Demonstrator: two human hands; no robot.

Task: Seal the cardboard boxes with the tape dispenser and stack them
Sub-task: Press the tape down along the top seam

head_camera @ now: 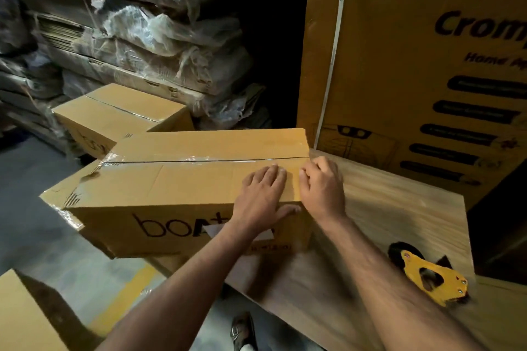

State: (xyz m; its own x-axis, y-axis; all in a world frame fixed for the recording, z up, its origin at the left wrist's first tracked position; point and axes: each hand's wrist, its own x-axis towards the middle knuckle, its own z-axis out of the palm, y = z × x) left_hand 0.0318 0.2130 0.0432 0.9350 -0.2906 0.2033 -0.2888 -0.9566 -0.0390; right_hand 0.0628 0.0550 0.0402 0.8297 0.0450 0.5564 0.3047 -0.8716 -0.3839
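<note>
Press left hand (263, 194) flat on box (176, 179) at frame centre; smooth tape (199, 158) end with right hand (322, 188), fingers loosely curled, holding nothing.

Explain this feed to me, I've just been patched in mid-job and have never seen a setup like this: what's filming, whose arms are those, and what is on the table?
There is no machine here. One wide-angle camera sits on a person's head and looks forward and down, so the two bare arms are that person's own.

The left hand lies flat on top of the cardboard box, with its thumb over the near edge. The right hand rests, fingers curled, at the box's right end, where the clear tape along the top seam finishes. Whether it pinches the tape end is unclear.

The box stands on a wooden table, overhanging its left side. The yellow tape dispenser lies on the table, near the right forearm; nobody holds it. Another taped box stands behind.
</note>
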